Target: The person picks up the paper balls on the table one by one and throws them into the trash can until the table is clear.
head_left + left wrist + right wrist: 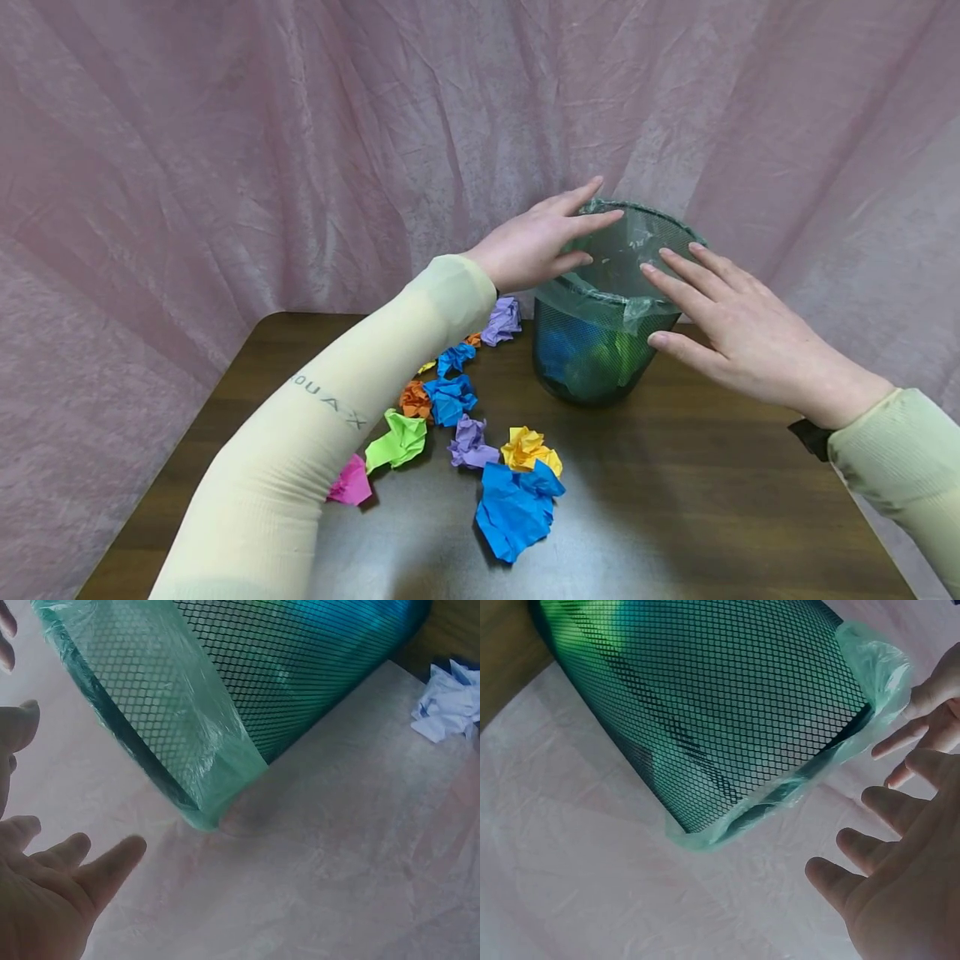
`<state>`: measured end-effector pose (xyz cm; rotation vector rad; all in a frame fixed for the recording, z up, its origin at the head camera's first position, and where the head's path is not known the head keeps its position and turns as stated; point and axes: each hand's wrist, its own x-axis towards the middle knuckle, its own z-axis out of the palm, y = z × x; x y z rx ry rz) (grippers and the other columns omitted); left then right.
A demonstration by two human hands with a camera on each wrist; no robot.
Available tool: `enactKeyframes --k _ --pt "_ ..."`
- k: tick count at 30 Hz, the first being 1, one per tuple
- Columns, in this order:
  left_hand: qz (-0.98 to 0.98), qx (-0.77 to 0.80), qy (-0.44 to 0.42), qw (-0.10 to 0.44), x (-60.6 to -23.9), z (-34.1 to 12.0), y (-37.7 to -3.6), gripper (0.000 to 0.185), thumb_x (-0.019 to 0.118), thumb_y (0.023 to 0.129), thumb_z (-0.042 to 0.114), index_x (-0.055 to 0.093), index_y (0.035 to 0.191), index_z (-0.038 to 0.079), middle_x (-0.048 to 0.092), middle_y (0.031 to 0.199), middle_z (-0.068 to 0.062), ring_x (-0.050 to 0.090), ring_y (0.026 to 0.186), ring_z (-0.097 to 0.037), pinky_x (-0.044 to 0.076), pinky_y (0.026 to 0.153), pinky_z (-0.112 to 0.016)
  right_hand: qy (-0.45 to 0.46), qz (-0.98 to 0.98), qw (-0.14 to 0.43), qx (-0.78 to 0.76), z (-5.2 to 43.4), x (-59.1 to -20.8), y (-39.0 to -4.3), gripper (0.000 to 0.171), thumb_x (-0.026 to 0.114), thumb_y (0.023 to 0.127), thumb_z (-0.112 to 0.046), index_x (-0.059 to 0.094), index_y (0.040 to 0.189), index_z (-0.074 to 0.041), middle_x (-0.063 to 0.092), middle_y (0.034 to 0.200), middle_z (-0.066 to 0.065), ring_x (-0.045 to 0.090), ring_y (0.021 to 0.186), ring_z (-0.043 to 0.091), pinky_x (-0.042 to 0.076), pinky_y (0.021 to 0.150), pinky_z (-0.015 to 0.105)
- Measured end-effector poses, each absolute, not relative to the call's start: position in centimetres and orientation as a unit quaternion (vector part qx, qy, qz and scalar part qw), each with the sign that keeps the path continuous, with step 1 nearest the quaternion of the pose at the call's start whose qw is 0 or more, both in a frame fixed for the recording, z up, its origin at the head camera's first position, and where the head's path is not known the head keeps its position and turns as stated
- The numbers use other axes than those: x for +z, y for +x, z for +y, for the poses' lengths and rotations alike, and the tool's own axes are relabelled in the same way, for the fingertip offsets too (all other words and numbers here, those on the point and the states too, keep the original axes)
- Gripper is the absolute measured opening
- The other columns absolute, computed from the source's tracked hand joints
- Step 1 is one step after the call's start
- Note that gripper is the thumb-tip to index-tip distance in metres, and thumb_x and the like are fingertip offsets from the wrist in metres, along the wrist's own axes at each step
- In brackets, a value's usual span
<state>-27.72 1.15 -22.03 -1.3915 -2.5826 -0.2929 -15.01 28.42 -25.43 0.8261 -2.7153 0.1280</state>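
Note:
A dark mesh wastebasket [558, 375] stands upright toward the back of the table, lined with a thin green plastic bag [637, 310] folded over its rim. Blue and lime green shapes show through the mesh low inside it. My left hand [543, 237], fingers spread and straight, hovers at the left side of the rim. Over at the right side, my right hand [750, 337] also has its fingers extended, with nothing in its grasp. Both wrist views show bare fingers beside the bag-covered rim [202, 814].
Several crumpled papers lie left of and in front of the basket: a large blue one [517, 508], yellow [531, 450], purple [472, 442], lime green [397, 440], pink [350, 483] and orange [415, 401]. My left sleeve covers part of the table [675, 517]. A pink curtain [420, 150] hangs behind.

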Motion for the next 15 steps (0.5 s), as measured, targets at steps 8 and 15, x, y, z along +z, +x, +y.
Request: enactKeyframes --k 8,15 --pt "-0.890 -0.082 -0.438 0.096 -21.7 -0.6 -27.2 0.067 0.057 0.103 0.049 0.027 0.162 0.040 0.001 0.172 0.002 0.005 0.157 -0.024 0.016 0.124 -0.048 0.309 -0.937 0.159 0.035 27.5 -25.2 -14.1 0.081 0.067 0.097 -0.048 0.027 0.164 -0.024 0.026 0.167 0.013 0.011 0.156 0.036 0.010 0.123 0.055" --pt "-0.903 -0.080 -0.408 0.110 -22.1 -2.9 -27.0 0.069 0.055 0.101 0.057 0.026 0.162 0.041 -0.002 0.171 0.004 -0.001 0.157 -0.023 0.007 0.123 -0.057 0.333 -0.927 0.170 0.021 25.9 -25.4 -13.5 0.083 0.068 0.095 -0.051 0.028 0.164 -0.026 0.026 0.167 0.010 0.012 0.156 0.035 0.013 0.123 0.057"
